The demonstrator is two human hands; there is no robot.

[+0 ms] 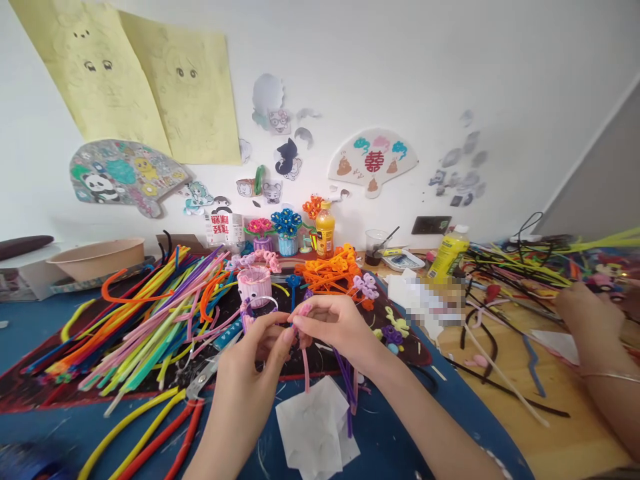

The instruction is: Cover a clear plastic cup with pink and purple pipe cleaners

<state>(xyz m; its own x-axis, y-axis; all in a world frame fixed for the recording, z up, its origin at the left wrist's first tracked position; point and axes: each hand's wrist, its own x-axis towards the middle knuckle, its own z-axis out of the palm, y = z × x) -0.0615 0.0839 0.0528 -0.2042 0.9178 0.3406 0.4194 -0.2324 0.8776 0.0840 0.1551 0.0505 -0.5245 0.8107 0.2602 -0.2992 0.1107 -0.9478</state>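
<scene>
A pink pipe cleaner point(307, 370) hangs down from the pinched fingers of my two hands, its top end bent or curled at the fingertips. My left hand point(257, 360) closes thumb and forefinger on it from the left. From the right, my right hand point(335, 327) grips the same pipe cleaner with thumb and fingers. Just beneath lie white paper squares point(313, 427) and purple pipe cleaners point(346, 383). Behind my left hand stands a pink pot point(255, 288) wrapped in pipe cleaner. Pliers or cutters point(200, 380) with coloured handles rest beside my left wrist.
A big heap of coloured pipe cleaners point(150, 320) fills the left. Orange pipe-cleaner pieces point(333, 270), an orange juice bottle point(325, 230) and a clear cup point(376, 248) stand behind. A yellow-green bottle point(450, 253) and another person's hand point(590, 320) are at right.
</scene>
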